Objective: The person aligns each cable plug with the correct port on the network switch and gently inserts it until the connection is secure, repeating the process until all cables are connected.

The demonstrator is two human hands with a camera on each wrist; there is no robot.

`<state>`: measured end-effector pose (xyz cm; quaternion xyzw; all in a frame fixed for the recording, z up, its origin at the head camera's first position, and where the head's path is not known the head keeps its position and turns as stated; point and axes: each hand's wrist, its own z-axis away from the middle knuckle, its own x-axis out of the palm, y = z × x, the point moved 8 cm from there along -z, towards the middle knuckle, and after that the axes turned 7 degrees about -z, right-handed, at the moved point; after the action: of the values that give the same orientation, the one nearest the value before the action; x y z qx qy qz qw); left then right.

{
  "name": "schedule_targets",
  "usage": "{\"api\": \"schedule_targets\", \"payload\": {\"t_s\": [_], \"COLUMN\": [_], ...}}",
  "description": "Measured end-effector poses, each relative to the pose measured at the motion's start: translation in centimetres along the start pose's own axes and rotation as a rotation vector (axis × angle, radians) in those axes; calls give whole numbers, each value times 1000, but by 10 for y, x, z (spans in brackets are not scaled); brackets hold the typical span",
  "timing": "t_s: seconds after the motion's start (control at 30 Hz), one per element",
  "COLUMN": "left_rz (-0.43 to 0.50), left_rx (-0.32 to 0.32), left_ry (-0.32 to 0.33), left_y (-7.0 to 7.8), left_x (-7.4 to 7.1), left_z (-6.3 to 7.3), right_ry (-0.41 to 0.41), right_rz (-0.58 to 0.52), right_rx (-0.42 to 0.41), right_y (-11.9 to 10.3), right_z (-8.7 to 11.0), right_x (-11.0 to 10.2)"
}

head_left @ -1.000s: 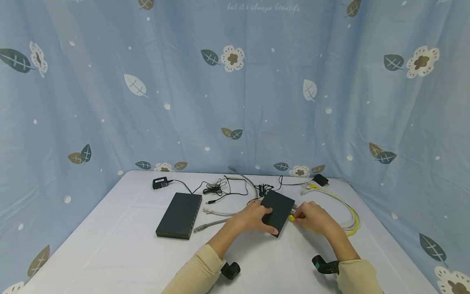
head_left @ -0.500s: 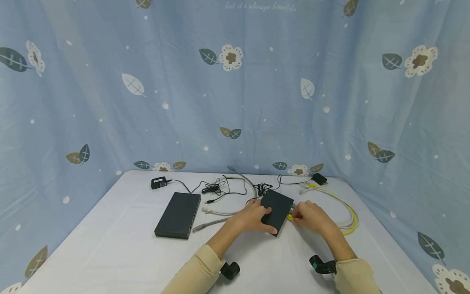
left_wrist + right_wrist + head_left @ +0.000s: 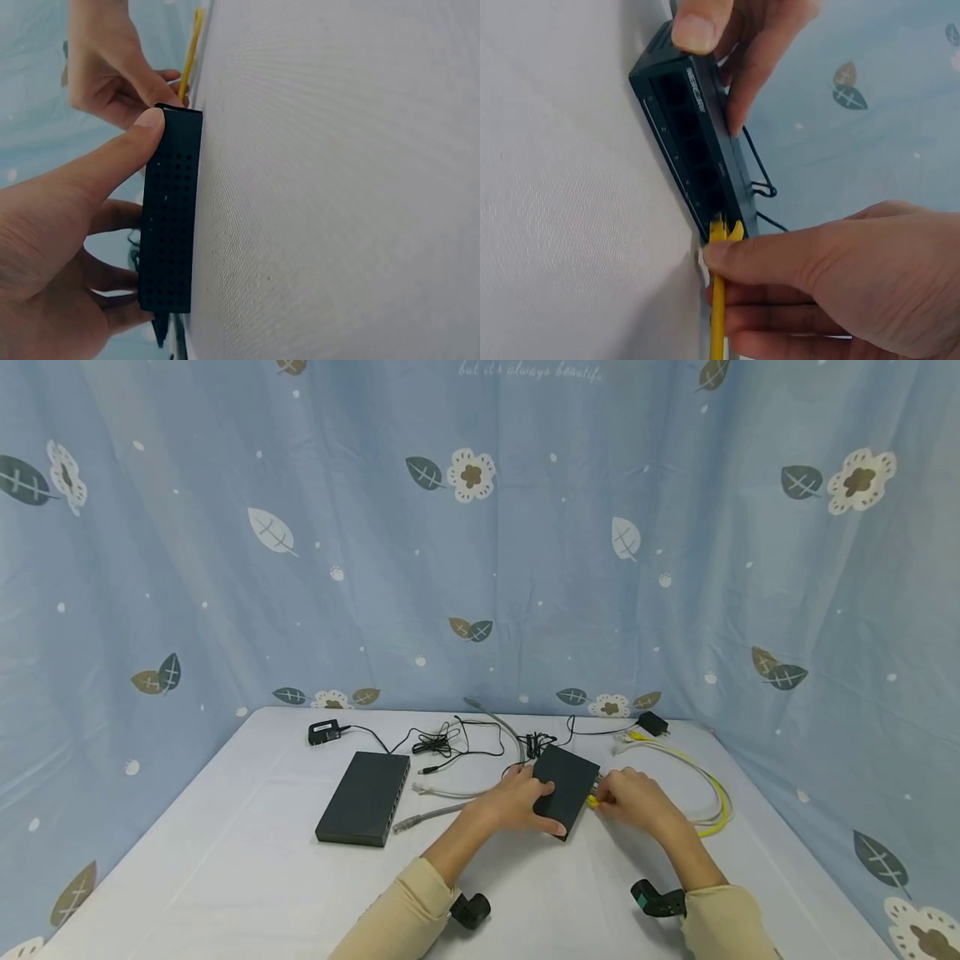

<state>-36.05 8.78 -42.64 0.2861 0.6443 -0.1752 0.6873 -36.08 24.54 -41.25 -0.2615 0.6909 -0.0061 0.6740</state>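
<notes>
A: Where do we see the yellow plug (image 3: 718, 232)?

B: At the end port (image 3: 715, 202) of the small black box (image 3: 567, 783); the right hand (image 3: 636, 802) pinches it. Whether it is seated, we cannot tell.

A: And the box?

B: Between the hands, its ports facing the right one; the left hand (image 3: 513, 797) grips it, we judge to keep it from sliding.

A: The larger black box (image 3: 363, 797)?

B: Apart, on the tabletop (image 3: 225, 885), presumably leaving us working room.
</notes>
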Motion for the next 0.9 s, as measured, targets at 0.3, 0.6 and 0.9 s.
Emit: {"api": "schedule_targets", "payload": {"t_s": [0.3,0.6,0.9], "left_rz": [-9,-6,23], "left_rx": [-1,9,-18], "left_ry": [0,9,12], "left_y": [1,-1,-1], "left_x": [-1,0,1], "left_z": [0,-1,1], "right_ry": [3,-1,6], "right_rz": [24,29,4], "right_rx": [8,33,42], "right_y": [-4,-3,1], "right_z": [1,-1,0], "right_x": [0,1,1]}}
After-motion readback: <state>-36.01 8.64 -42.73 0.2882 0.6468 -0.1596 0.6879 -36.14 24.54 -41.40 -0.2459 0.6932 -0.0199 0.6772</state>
